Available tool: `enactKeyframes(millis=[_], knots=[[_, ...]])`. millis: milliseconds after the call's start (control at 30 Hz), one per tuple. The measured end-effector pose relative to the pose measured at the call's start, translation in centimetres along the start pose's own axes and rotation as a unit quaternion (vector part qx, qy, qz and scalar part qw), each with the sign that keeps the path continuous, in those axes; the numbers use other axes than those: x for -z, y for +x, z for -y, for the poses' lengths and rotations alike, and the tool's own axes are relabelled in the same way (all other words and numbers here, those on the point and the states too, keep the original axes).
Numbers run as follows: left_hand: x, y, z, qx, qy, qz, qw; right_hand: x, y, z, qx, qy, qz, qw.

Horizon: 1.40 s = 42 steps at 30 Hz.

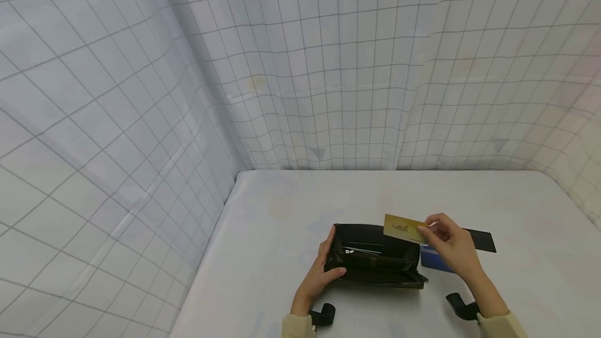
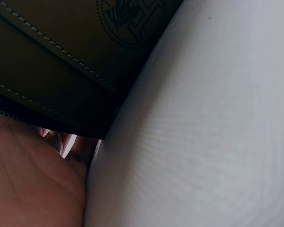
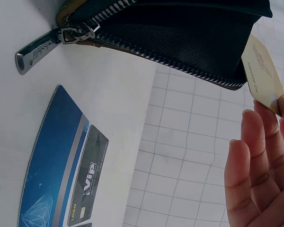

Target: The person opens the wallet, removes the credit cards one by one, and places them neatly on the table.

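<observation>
A black zip-around wallet [image 1: 375,277] lies with its mouth spread on the white table, its inner compartments showing in the head view. My left hand [image 1: 315,277] grips its left end, thumb over the front edge and fingers behind. In the left wrist view, the wallet's stitched, embossed outer side [image 2: 52,61] is close above the palm [image 2: 28,175]. Between thumb and fingers, my right hand [image 1: 452,248] pinches a gold card [image 1: 400,227] by its right end. That card overlaps the wallet's back right rim; in the right wrist view it is beside the zipper edge.
To the wallet's right lie a blue card [image 1: 434,258] and a black card [image 1: 482,240] marked VIP, both partly behind my right hand in the head view. A metal zipper pull [image 3: 35,52] hangs off the wallet's corner. Grid-patterned white curtains [image 1: 328,67] surround the table.
</observation>
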State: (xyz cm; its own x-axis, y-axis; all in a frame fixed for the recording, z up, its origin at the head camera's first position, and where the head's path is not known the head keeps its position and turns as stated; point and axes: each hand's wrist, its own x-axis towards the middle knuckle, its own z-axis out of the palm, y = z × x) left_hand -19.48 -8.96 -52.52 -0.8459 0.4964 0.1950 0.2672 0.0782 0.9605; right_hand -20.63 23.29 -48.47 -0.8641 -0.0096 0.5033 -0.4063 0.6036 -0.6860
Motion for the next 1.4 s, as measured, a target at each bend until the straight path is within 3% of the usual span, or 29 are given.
enactKeyframes(millis=[267, 433, 633, 867, 1067, 1400], knots=[[0.0, 0.1, 0.0, 0.001, -0.002, 0.001, 1.0000, -0.5, -0.3, -3.4, 0.026, 0.034, -0.022, 0.9988], [0.0, 0.0, 0.2, -0.002, -0.006, -0.001, 1.0000, 0.5, -0.2, -1.0, 0.019, 0.052, -0.027, 0.9981], [0.0, -0.1, 0.4, -0.006, -0.010, 0.001, 0.9999, 1.1, -0.1, -0.6, -0.009, 0.026, -0.021, 0.9994], [0.0, -0.1, 0.3, -0.001, -0.007, 0.002, 1.0000, 1.9, 0.0, -0.7, -0.023, 0.031, -0.031, 0.9988], [0.1, 0.0, 0.3, 0.000, -0.006, 0.003, 1.0000, 3.0, -0.3, -1.4, -0.057, 0.010, -0.040, 0.9975], [0.0, 0.1, 0.3, 0.003, -0.006, 0.003, 1.0000, 4.9, -1.8, -5.3, -0.140, -0.005, -0.015, 0.9901]])
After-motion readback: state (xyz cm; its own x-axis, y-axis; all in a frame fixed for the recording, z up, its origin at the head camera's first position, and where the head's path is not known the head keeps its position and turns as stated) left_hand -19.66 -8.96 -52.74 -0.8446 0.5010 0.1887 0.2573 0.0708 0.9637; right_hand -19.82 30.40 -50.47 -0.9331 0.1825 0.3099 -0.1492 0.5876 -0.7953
